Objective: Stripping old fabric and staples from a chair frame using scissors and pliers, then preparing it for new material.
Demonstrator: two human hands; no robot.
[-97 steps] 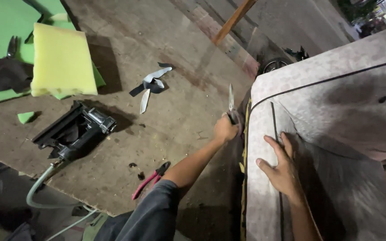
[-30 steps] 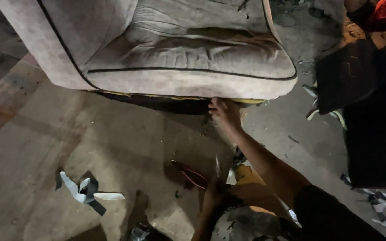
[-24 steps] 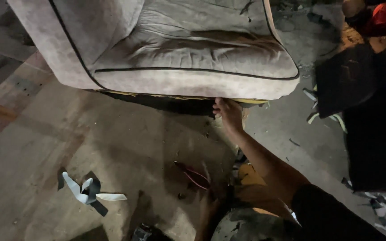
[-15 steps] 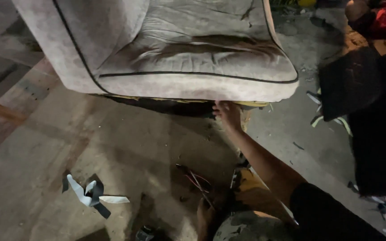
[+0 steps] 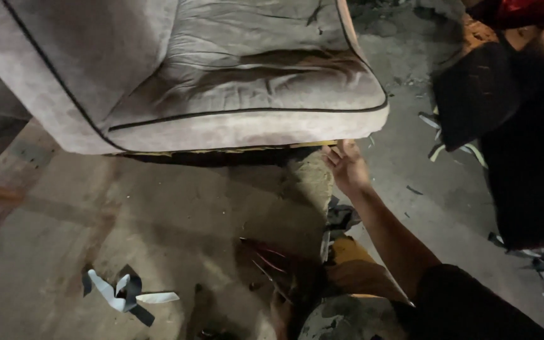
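The right hand reaches up to the near right corner of the seat cushion, at the underside of its front edge. The fingers curl loosely at the edge of the cushion; whether they grasp fabric there or only touch it cannot be told. The forearm runs from the hand down and to the right toward a dark sleeve at the bottom of the view.

The left hand is low in the view, near the bottom centre, in shadow and blurred. It lies just beside a pair of red-handled pliers on the floor. Whether its grip is clenched on the pliers or released cannot be told.

The seat cushion is grey with dark piping along its seams. It fills the upper left and centre of the view and is raised above the concrete floor, with a dark gap and a yellowish strip under its front edge.

Scraps of white and dark fabric lie on the floor at the near left, well apart from both hands. A dark shape fills the right side of the view. More small scraps lie on the floor at the far right.
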